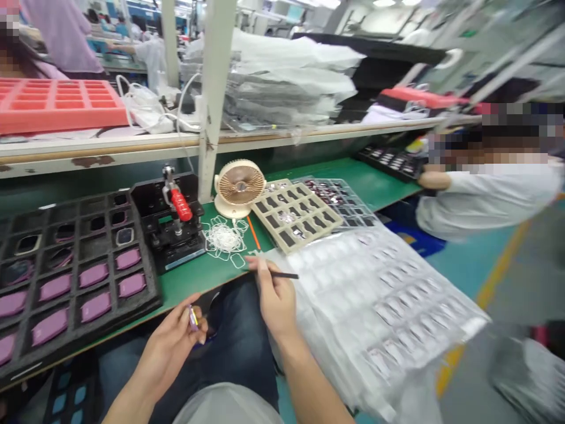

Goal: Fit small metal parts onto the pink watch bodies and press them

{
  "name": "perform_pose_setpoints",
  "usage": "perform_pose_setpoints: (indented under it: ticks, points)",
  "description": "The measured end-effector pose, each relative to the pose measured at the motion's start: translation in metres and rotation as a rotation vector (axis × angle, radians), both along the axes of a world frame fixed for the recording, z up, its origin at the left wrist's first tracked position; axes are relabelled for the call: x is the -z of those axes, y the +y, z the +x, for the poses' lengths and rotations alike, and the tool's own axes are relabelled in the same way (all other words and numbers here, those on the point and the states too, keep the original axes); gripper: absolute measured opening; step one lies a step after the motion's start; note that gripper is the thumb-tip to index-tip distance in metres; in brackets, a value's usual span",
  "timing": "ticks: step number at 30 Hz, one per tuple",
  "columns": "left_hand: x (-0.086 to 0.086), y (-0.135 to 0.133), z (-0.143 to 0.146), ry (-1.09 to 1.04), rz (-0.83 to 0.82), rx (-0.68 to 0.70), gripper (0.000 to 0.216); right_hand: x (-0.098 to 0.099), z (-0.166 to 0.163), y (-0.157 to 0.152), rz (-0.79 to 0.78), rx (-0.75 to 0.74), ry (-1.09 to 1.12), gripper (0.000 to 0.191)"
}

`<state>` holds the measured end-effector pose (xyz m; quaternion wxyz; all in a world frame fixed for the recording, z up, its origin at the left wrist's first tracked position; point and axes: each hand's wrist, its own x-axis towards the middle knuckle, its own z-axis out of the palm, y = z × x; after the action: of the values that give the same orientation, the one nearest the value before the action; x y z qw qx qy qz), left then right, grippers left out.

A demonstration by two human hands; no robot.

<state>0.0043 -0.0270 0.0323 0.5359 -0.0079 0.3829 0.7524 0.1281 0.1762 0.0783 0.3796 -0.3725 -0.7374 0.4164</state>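
My left hand is closed around a small purple piece with a shiny yellowish edge, held above my lap; the fingers cover most of it. In my right hand, close to the bench edge, is a slim black stick-like tool. Its tip is too blurred to make out. Just beyond my right fingers lies a pile of thin white rectangular rings on the green bench top. A beige tray of small dark parts sits past the right hand.
At left stands a black foam tray with purple cases. Behind are a red-handled toggle clamp fixture and a small fan. White blister trays cover the right side. A shelf spans above; a co-worker's sleeve is at right.
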Motion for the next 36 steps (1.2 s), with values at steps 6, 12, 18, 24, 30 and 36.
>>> perform_pose_setpoints:
  ticks: [6,12,18,24,30,36]
  points:
    - [0.022,0.002,0.002,0.067,-0.082,0.095,0.042,-0.049,0.073,0.069,0.227,0.082,-0.592,0.039]
    - [0.036,0.003,0.012,0.104,-0.097,0.136,0.037,-0.041,0.052,0.205,0.248,0.095,-1.123,0.024]
    - [0.033,-0.006,0.016,0.086,-0.105,0.041,0.039,-0.015,0.027,0.244,0.215,0.008,-1.279,0.029]
    - [0.018,0.004,0.02,0.088,-0.026,-0.022,0.026,-0.015,0.034,0.257,0.248,-0.011,-1.251,0.023]
    - [0.004,0.025,0.025,0.13,0.007,0.029,0.027,-0.016,0.042,0.252,0.291,0.023,-1.217,0.027]
    - [-0.001,0.028,0.032,0.15,-0.056,0.056,0.031,-0.012,0.036,0.253,0.238,-0.014,-1.213,0.02]
